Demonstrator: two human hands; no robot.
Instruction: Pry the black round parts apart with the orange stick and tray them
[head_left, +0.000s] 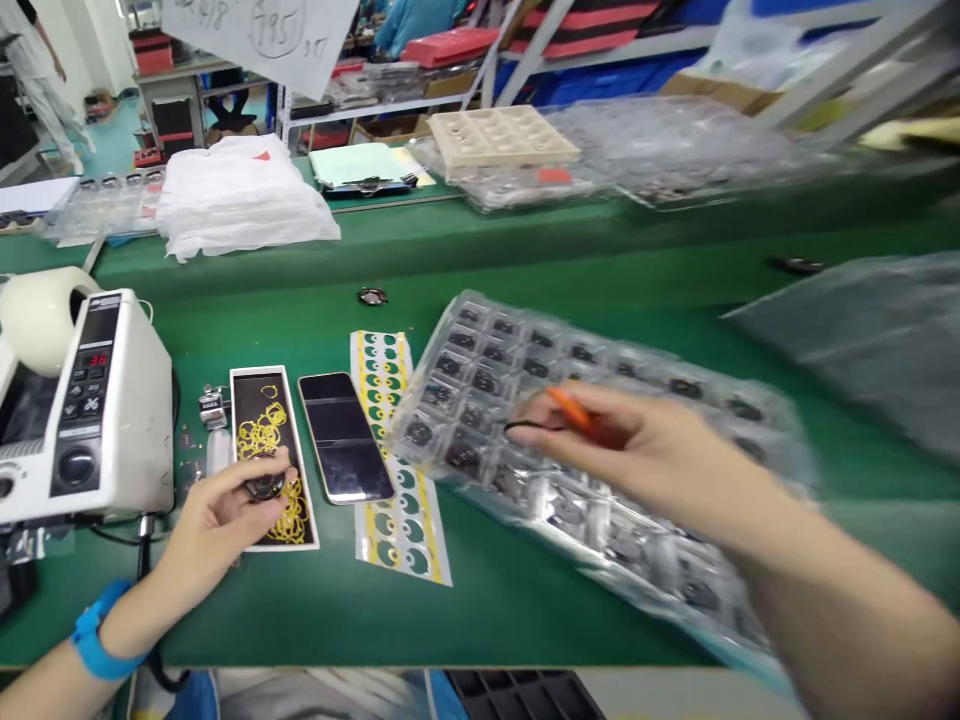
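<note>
My left hand [225, 510] pinches a small dark round part [264, 487] between thumb and fingers. Beneath it lies a shallow white-rimmed box [300, 500] with many yellow rings [259, 430]. My right hand [637, 440] is closed around an orange-handled tool [574, 408], blurred by motion. A thin black piece [525, 426] shows at its fingertips; whether it belongs to the tool, I cannot tell. Under that hand is a clear plastic tray [420, 390] whose pockets hold dark round parts.
A phone [345, 440] rests partly over a sticker sheet [401, 540]. At the left stands a white tape dispenser [142, 420], with a tally counter [213, 407] nearby. One loose round part [372, 296] lies behind the phone. Plastic sheeting [862, 330] covers the right side.
</note>
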